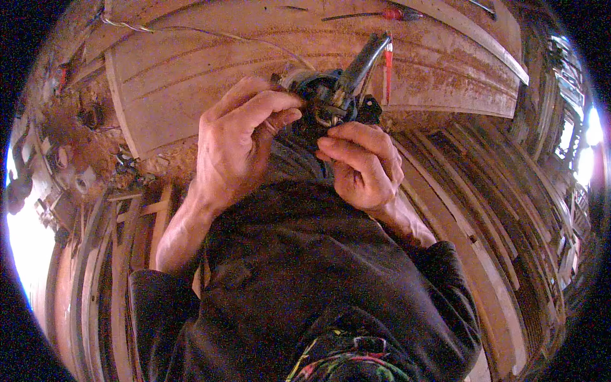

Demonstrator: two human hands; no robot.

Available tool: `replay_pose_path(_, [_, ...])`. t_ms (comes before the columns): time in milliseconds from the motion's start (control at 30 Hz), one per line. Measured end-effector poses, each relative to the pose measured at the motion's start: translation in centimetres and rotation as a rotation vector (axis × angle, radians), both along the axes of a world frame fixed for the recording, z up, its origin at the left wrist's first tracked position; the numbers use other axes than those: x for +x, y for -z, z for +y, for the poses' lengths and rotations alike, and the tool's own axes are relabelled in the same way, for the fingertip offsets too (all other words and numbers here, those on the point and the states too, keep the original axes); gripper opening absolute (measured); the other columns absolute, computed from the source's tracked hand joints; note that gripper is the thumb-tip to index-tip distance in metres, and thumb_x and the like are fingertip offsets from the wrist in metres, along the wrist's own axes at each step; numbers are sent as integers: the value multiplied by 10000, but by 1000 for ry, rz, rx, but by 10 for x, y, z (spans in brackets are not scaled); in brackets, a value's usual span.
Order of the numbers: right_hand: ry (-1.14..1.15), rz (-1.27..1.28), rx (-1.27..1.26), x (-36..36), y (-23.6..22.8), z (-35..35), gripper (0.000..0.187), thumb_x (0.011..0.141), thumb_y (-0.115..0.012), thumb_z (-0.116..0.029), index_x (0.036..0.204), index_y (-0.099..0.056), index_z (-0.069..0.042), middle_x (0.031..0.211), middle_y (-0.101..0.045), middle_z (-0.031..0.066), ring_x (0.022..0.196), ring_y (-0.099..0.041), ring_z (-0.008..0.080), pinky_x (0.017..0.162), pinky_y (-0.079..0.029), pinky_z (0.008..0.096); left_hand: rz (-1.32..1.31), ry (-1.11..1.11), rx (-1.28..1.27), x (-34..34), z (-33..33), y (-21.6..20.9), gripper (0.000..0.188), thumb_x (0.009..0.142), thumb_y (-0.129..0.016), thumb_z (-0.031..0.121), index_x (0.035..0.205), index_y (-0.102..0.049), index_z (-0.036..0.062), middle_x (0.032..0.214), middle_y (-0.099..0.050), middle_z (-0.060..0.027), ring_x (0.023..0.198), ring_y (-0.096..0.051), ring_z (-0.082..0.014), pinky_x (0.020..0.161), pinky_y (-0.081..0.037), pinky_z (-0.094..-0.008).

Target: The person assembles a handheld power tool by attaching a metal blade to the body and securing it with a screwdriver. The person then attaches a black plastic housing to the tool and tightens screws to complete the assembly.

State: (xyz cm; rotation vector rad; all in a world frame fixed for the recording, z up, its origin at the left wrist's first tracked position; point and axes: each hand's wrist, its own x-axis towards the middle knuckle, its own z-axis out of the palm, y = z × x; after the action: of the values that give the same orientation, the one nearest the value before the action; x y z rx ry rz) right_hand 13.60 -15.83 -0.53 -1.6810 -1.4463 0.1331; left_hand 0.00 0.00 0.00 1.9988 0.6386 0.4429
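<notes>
While the wide wooden counter [210,83] fills the far side of the view, long planks [474,213] lie off to the right. Left hand [238,140] is half curled, thumb and forefinger close together at the tool's left edge; cannot tell if it grips anything. Right hand [366,162] has bunched fingertips at the tool's near side, narrow gap; any small part pinched there is hidden. Dark tool [366,60] sits between both hands at the counter's near edge, long handle slanting up and right; what supports it is unclear. Looks like a rigid, fairly heavy body, likely weighted toward the bulky end, with fiddly, easily bent bits near the fingertips. Handle looks smooth, maybe slippery if greasy; best hold seems to be around that handle, other hand under the bulky end, light pinch only on small parts. Thin cord [223,35] crosses the counter toward the tool, probably flexible. Red-handled screwdriver [393,14] lies beyond; slim red stick [389,67] is beside the handle's end.
</notes>
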Motion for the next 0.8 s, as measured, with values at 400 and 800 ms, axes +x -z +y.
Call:
replay_pose_path(400, [46, -3, -40, 10, -16, -7, 308, 721, -765, 89, 987, -735, -63, 971, -713, 122, 765, -706, 270, 626, -578, 351, -262, 69, -37, 17, -2, 28, 218, 782, -778, 2, 966, -756, 117, 899, -620, -58, 840, -664, -240, 708, -548, -331])
replay_pose_path(800, [93, -1, -88, 9, -17, 9, 347, 695, -845, 67, 995, -733, -67, 1001, -709, 122, 840, -705, 268, 677, -585, 343, -368, 153, -371, 19, 21, 45, 196, 835, -783, 106, 1024, -787, 55, 1002, -579, -72, 990, -596, -219, 861, -498, -332])
